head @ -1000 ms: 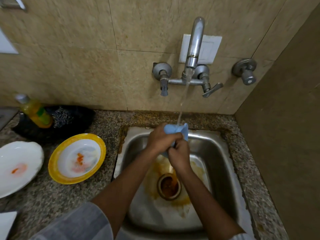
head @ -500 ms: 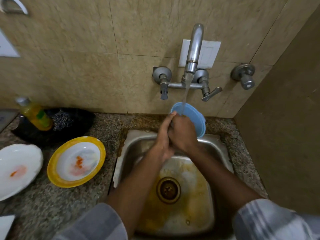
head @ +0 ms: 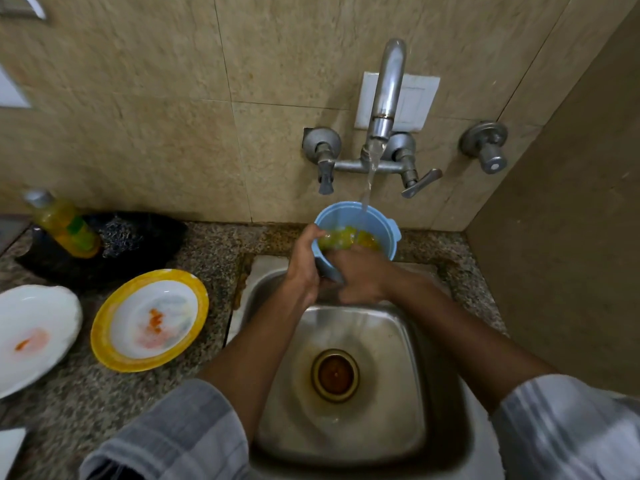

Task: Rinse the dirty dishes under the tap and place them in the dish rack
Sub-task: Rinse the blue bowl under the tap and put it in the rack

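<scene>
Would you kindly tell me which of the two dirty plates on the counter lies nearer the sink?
The yellow-rimmed plate; the all-white plate lies farther left.

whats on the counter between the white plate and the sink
In the head view, a yellow-rimmed plate with orange smears lies between the white plate and the sink.

Both forearms bare; grey sleeves with paler woven stripes pushed above elbows: left sleeve (head: 166, 441), right sleeve (head: 568, 427). No rings or watch visible.
</scene>
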